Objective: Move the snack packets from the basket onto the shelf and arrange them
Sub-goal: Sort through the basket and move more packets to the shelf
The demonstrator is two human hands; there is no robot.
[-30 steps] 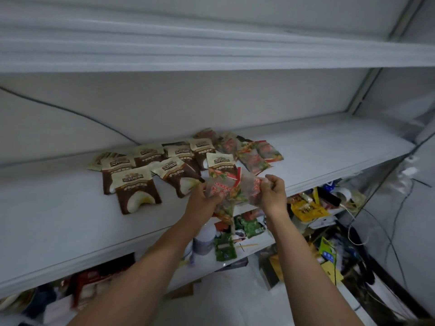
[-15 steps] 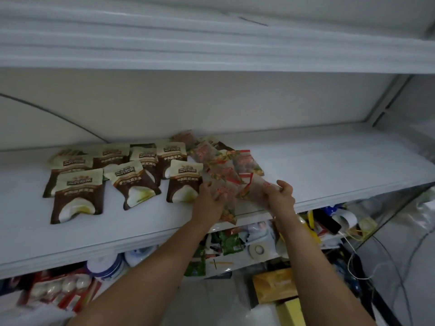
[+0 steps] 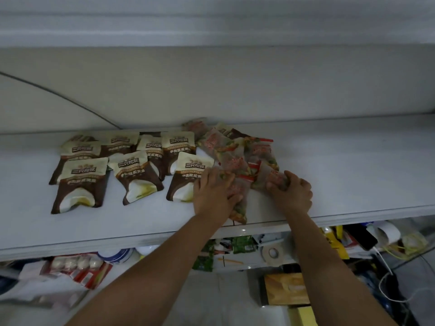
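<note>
so the left hand (image 3: 213, 191) lies pretty much flat, pressing the clear red-and-green packets (image 3: 235, 161) down near the white shelf's (image 3: 353, 172) front edge, the right hand (image 3: 292, 191) curls round one, and brown packets (image 3: 80, 184) sit just left

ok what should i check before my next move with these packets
1. Left hand presses the front clear packet flat on the shelf: ok.
2. Right hand has a grip on a second clear packet: ok.
3. Front clear packet well back from the shelf's front edge: not ok, it reaches the edge.
4. Pile of clear packets in tidy rows: not ok, they overlap crookedly.
5. Bare shelf to the right for spreading them: ok.
6. More packets left in the basket: cannot tell, no basket in view.
</note>
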